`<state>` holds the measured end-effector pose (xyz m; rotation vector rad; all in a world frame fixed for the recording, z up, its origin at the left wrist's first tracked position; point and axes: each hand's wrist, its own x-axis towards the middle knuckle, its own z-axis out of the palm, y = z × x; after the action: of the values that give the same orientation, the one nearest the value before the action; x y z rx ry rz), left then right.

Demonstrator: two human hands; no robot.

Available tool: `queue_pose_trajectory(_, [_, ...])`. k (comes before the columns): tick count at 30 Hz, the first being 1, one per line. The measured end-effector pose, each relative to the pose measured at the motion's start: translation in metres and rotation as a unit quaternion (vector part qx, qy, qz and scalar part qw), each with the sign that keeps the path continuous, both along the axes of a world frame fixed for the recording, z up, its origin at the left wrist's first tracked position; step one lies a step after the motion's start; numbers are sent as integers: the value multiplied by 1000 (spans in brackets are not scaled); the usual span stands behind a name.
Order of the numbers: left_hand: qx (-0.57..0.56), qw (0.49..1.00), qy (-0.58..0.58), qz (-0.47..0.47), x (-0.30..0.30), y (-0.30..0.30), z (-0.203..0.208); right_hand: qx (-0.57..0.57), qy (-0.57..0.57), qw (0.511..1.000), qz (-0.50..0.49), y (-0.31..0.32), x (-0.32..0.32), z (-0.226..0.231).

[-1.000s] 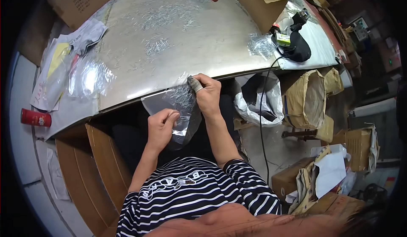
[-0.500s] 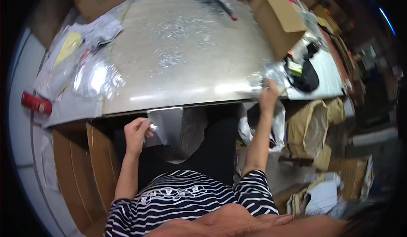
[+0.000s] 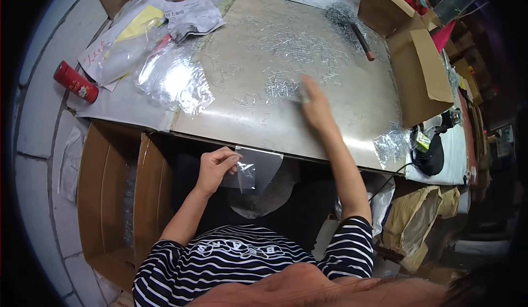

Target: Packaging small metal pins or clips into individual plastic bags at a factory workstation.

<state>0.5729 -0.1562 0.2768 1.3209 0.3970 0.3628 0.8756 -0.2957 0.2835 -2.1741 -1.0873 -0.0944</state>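
My left hand (image 3: 217, 167) is closed in a pinch on the upper left side of a clear plastic bag (image 3: 264, 167), which hangs flat against the table's front edge. My right hand (image 3: 317, 106) reaches out over the metal tabletop (image 3: 352, 120). Its fingertips are beside a small heap of thin silvery metal pieces (image 3: 281, 89), and motion smears them, so any hold on the pieces cannot be made out. More such pieces (image 3: 300, 46) lie scattered farther back, with a dark-handled tool (image 3: 362, 42) resting by a dense pile at the far right.
Glossy clear bags (image 3: 175, 84) and papers (image 3: 192, 18) cover the table's left side, near a red can (image 3: 76, 81). An open carton (image 3: 426, 65) stands at the right, above crumpled clear plastic (image 3: 391, 145). Another carton (image 3: 113, 197) is below the table at left.
My right hand has moved left and away from me, from the clear plastic at the right to the metal heap. The view has shifted. My left hand still pinches the bag.
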Motion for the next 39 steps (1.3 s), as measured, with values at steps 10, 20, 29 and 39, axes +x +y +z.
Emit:
queue_pose_trajectory(10, [9, 999, 21, 29, -23, 3, 9, 47, 28, 997, 50, -14, -132, 46])
queue_pose_trajectory(20, [-11, 998, 54, -43, -42, -33, 2, 134, 474, 870, 21, -42, -245, 1])
queue_pose_trajectory(29, [304, 889, 178, -293, -60, -25, -93, -124, 194, 963, 137, -94, -247, -119])
queue_pose_trajectory(39, [10, 998, 42, -53, -29, -17, -74, 111, 73, 990, -46, -30, -136, 25])
